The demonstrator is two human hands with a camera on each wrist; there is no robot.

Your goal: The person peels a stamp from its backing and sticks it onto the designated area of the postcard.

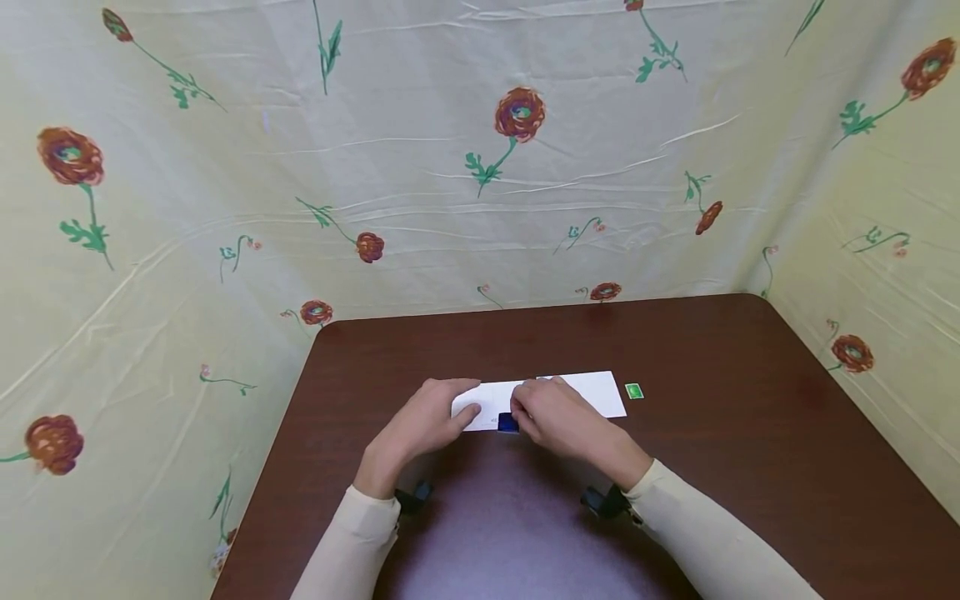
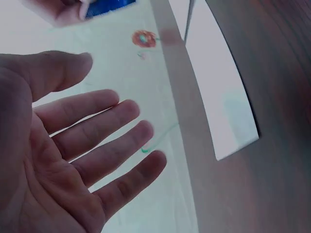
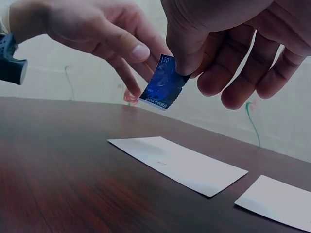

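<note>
A blue postage stamp [image 3: 166, 83] with toothed edges and a printed "120" is pinched between the thumb and fingers of my right hand [image 1: 562, 417]. It is held above the table, and in the head view it overlaps the front edge of the left white paper piece [image 1: 483, 400]. My left hand [image 1: 427, 421] is beside that paper's left end, its fingers extended and slightly spread, holding nothing in the left wrist view. A second white paper piece [image 1: 600, 393] lies to the right, partly hidden by my right hand. Faint small print marks the paper [image 3: 184, 170] in the right wrist view.
A small green stamp [image 1: 634, 391] with a white border lies just right of the papers. The dark brown table [image 1: 750, 467] has rounded far corners. Flower-patterned curtain [image 1: 420, 150] hangs behind it and at both sides.
</note>
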